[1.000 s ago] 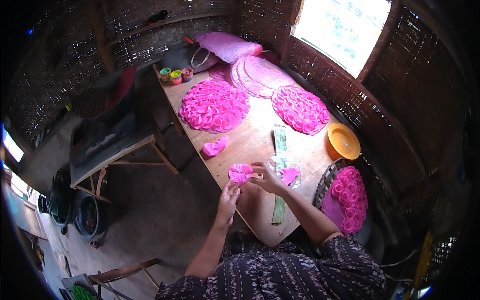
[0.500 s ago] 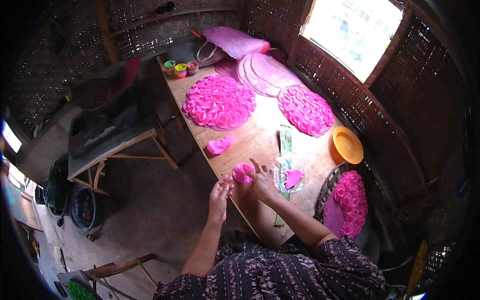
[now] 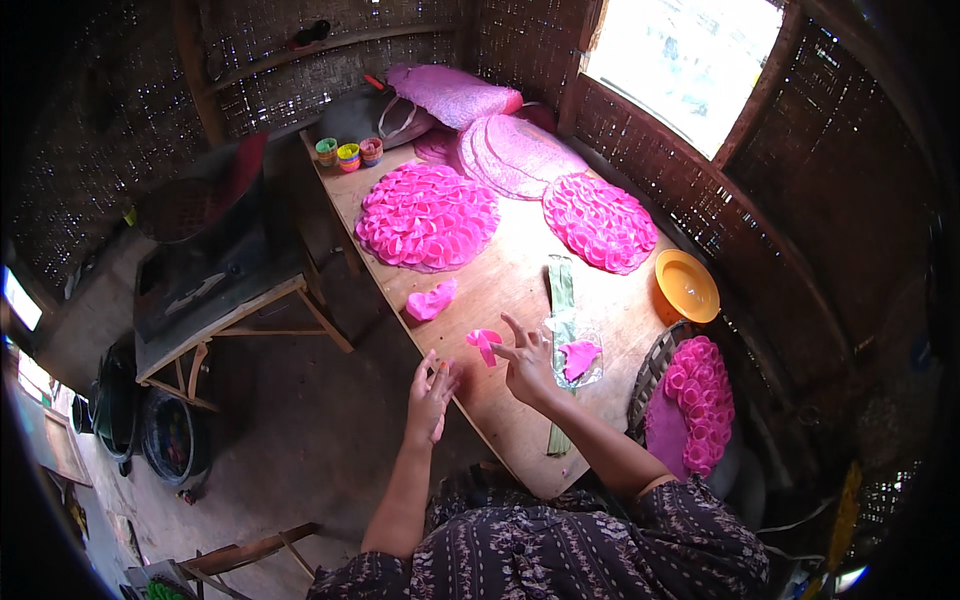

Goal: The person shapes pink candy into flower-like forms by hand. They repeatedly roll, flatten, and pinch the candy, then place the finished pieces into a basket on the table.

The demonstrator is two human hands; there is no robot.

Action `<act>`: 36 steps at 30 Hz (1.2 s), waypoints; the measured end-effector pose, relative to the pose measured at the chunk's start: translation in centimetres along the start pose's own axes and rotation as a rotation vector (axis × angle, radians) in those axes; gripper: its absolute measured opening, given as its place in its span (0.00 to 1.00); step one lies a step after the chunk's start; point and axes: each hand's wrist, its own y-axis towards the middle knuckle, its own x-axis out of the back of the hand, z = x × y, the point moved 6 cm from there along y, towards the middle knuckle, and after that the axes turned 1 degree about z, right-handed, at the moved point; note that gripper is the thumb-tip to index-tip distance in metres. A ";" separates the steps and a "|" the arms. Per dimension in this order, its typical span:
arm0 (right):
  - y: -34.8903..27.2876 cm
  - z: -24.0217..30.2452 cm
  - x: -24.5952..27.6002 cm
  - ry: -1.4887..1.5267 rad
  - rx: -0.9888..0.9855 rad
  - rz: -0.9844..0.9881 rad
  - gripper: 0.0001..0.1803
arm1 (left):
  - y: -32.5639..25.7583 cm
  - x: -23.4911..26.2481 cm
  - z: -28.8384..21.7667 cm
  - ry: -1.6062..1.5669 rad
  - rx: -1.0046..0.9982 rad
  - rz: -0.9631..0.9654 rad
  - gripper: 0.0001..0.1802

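Observation:
A thin, round pink piece (image 3: pixel 480 343) is curled at the fingertips of my right hand (image 3: pixel 530 372), above the near part of the wooden table. One finger of that hand stretches away from the piece, and another meets its edge. My left hand (image 3: pixel 428 402) is beside the table's left edge, fingers apart, with nothing visible in it. To the right of my right hand, a soft pink lump (image 3: pixel 579 359) sits on clear plastic (image 3: pixel 597 374) over a green leaf strip (image 3: pixel 561 285). Another pink lump (image 3: pixel 431 300) rests near the left edge.
Two rounds of pink ruffled pieces (image 3: pixel 428 217) (image 3: pixel 600 222) lie farther back. Behind them are flat pink woven mats (image 3: pixel 515 165) and small coloured cups (image 3: pixel 348 157). An orange bowl (image 3: pixel 687 286) and a basket (image 3: pixel 648 385) with pink rosettes (image 3: pixel 698 400) stand at right.
The round pink piece looked flat and circular; now it is curled and narrower. My left hand has drawn slightly away from it, its fingers more spread. The whole view has shifted slightly.

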 end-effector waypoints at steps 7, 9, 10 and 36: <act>-5.9 2.9 2.1 -0.315 0.217 -0.079 0.32 | -0.7 -3.3 0.8 -0.217 0.233 0.194 0.36; -7.4 2.7 1.7 -0.398 0.215 -0.117 0.33 | -1.0 -4.0 1.3 -0.151 0.250 0.210 0.38; -7.8 1.9 1.4 -0.273 0.200 -0.054 0.34 | -1.3 -4.5 1.4 -0.123 0.263 0.249 0.39; -20.4 -11.3 7.5 0.895 -0.569 -0.397 0.37 | -8.0 -15.4 7.3 0.672 -0.201 0.611 0.43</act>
